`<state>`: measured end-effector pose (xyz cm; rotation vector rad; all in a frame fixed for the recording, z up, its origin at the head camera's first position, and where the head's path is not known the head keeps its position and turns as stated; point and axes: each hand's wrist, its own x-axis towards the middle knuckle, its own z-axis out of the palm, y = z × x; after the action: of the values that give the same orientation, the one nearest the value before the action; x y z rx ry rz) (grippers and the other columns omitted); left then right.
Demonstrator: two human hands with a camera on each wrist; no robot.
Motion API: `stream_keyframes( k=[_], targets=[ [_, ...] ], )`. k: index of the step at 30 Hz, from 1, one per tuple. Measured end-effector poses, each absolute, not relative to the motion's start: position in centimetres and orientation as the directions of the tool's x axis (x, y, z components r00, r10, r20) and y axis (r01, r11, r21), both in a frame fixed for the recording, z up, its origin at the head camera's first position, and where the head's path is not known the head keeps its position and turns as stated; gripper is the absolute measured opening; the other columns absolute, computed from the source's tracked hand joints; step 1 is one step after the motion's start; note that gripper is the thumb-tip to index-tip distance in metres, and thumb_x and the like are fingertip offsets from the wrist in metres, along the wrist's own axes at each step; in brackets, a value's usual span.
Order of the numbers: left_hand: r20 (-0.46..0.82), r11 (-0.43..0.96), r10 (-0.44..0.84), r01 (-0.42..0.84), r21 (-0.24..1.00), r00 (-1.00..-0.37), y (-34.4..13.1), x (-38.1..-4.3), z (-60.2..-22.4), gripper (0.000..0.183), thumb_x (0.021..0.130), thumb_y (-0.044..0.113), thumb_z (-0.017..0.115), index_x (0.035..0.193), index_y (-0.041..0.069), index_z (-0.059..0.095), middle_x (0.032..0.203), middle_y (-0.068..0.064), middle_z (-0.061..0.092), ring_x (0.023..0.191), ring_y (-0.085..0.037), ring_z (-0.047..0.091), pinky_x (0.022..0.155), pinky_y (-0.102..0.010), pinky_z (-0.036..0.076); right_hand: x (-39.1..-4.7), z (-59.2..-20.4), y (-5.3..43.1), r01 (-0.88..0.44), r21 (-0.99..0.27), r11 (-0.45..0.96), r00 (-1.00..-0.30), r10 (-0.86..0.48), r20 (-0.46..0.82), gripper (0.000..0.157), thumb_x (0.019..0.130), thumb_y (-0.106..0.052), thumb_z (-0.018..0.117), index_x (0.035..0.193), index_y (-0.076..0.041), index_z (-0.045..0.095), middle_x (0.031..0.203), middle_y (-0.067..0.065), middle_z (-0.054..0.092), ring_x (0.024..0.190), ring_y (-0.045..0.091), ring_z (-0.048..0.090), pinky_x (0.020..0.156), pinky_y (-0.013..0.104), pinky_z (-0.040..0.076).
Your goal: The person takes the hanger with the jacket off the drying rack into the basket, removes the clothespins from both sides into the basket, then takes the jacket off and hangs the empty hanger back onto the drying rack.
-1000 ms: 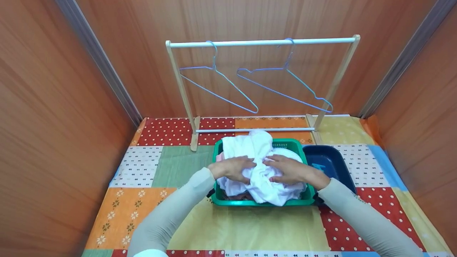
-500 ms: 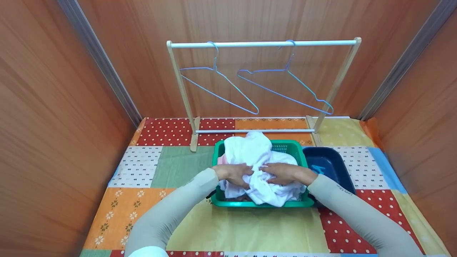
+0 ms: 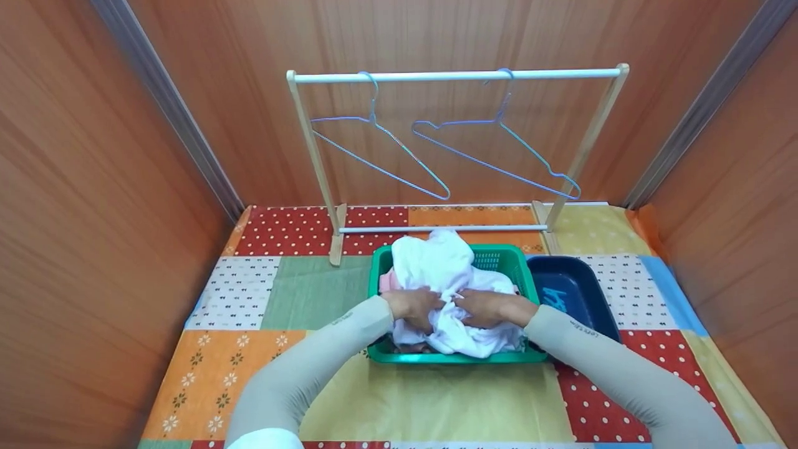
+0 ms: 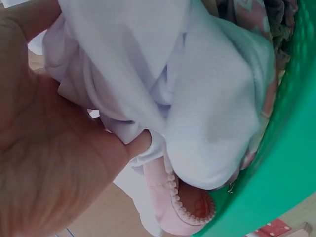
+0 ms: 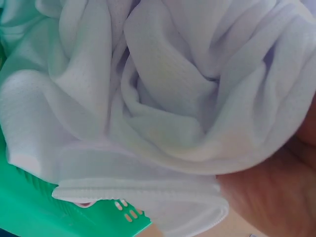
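Note:
A bunched white garment (image 3: 433, 260) lies heaped in a green plastic basket (image 3: 458, 358). My left hand (image 3: 414, 307) grips its folds from the left. From the right, my right hand (image 3: 489, 307) grips the same garment, close to the other hand. The left wrist view has the thumb and fingers of the left hand (image 4: 49, 163) around the white fabric. In the right wrist view the fabric covers the fingers of the right hand (image 5: 281, 192), and a stitched hem (image 5: 143, 192) hangs below. Pink cloth with a trimmed edge (image 4: 168, 207) shows beneath.
A drying rack (image 3: 449, 77) stands behind the basket, carrying a left hanger (image 3: 411, 153) and a right hanger (image 3: 486, 165). Right of the basket sits a dark blue tray (image 3: 570, 274) with light blue items (image 3: 553, 299) inside. Wooden panels enclose the patchwork-covered table (image 3: 324, 287).
Both hands have come closer together, gathering the white garment between them. Their fingers, spread on top a second ago, are now deeper in the fabric.

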<state>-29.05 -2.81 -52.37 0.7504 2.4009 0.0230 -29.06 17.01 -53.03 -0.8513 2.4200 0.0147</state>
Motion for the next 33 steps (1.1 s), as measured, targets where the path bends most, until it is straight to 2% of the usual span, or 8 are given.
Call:
stream_keyframes(
  k=[4, 7, 13, 19, 23, 28, 33],
  targets=[
    [-0.538, 0.818, 0.532, 0.560, 0.130, -0.653, -2.7, -28.5, -52.4, 0.069, 0.091, 0.036, 0.067, 0.152, 0.033, 0.035, 0.162, 0.007, 0.028, 0.153, -0.023, 0.019, 0.117, -0.052, 0.031, -28.7, -53.3, 16.2, -0.581, -0.119, 0.805, -0.655, -0.549, -0.519, 0.057, 0.103, -0.033, 0.048, 0.152, -0.008, 0.035, 0.159, 0.013, 0.033, 0.148, 0.029, 0.030, 0.119, 0.046, 0.030],
    [-0.517, 0.800, 0.538, 0.596, 0.065, -0.666, -2.3, -28.1, -52.6, 0.067, 0.091, 0.034, 0.066, 0.152, 0.030, 0.037, 0.162, 0.005, 0.030, 0.152, -0.026, 0.022, 0.115, -0.052, 0.033, -28.4, -53.6, 15.7, -0.600, -0.074, 0.797, -0.660, -0.545, -0.517, 0.056, 0.104, -0.030, 0.047, 0.152, -0.004, 0.034, 0.159, 0.015, 0.032, 0.149, 0.031, 0.028, 0.119, 0.046, 0.028],
    [-0.480, 0.772, 0.541, 0.634, -0.042, -0.691, -1.4, -27.3, -52.7, 0.059, 0.092, 0.029, 0.064, 0.148, 0.027, 0.044, 0.158, 0.002, 0.038, 0.148, -0.029, 0.031, 0.105, -0.051, 0.046, -27.9, -54.2, 15.1, -0.647, 0.036, 0.762, -0.670, -0.545, -0.503, 0.053, 0.104, -0.026, 0.045, 0.149, 0.001, 0.037, 0.157, 0.016, 0.037, 0.147, 0.032, 0.032, 0.119, 0.044, 0.028],
    [-0.482, 0.776, 0.541, 0.630, -0.029, -0.689, -1.5, -27.4, -52.3, 0.060, 0.093, 0.028, 0.062, 0.150, 0.027, 0.042, 0.160, 0.003, 0.034, 0.149, -0.030, 0.028, 0.110, -0.051, 0.040, -28.2, -53.8, 15.5, -0.639, 0.005, 0.769, -0.664, -0.548, -0.509, 0.054, 0.104, -0.027, 0.044, 0.151, 0.000, 0.034, 0.158, 0.017, 0.034, 0.149, 0.032, 0.028, 0.120, 0.045, 0.027],
    [-0.463, 0.783, 0.559, 0.622, 0.022, -0.688, -2.2, -27.7, -51.8, 0.062, 0.094, 0.030, 0.062, 0.151, 0.026, 0.039, 0.161, 0.002, 0.032, 0.150, -0.029, 0.026, 0.113, -0.053, 0.036, -28.4, -53.1, 16.3, -0.603, -0.093, 0.792, -0.665, -0.564, -0.491, 0.057, 0.105, -0.031, 0.043, 0.153, -0.003, 0.030, 0.161, 0.016, 0.029, 0.150, 0.032, 0.025, 0.120, 0.047, 0.027],
    [-0.415, 0.800, 0.591, 0.570, 0.189, -0.692, -3.8, -28.2, -50.5, 0.067, 0.093, 0.035, 0.067, 0.152, 0.029, 0.036, 0.162, 0.003, 0.030, 0.152, -0.024, 0.022, 0.118, -0.049, 0.030, -28.2, -51.7, 17.9, -0.563, -0.221, 0.796, -0.687, -0.599, -0.410, 0.061, 0.104, -0.037, 0.044, 0.156, -0.010, 0.026, 0.160, 0.016, 0.030, 0.148, 0.032, 0.030, 0.117, 0.051, 0.030],
    [-0.336, 0.759, 0.651, 0.565, 0.324, -0.681, -5.3, -28.9, -48.5, 0.067, 0.090, 0.040, 0.070, 0.150, 0.030, 0.041, 0.160, 0.001, 0.034, 0.150, -0.024, 0.027, 0.118, -0.047, 0.030, -27.6, -49.8, 19.6, -0.484, -0.334, 0.809, -0.732, -0.583, -0.353, 0.066, 0.101, -0.043, 0.050, 0.157, -0.022, 0.024, 0.162, 0.011, 0.029, 0.148, 0.033, 0.029, 0.116, 0.055, 0.030]
  ],
)
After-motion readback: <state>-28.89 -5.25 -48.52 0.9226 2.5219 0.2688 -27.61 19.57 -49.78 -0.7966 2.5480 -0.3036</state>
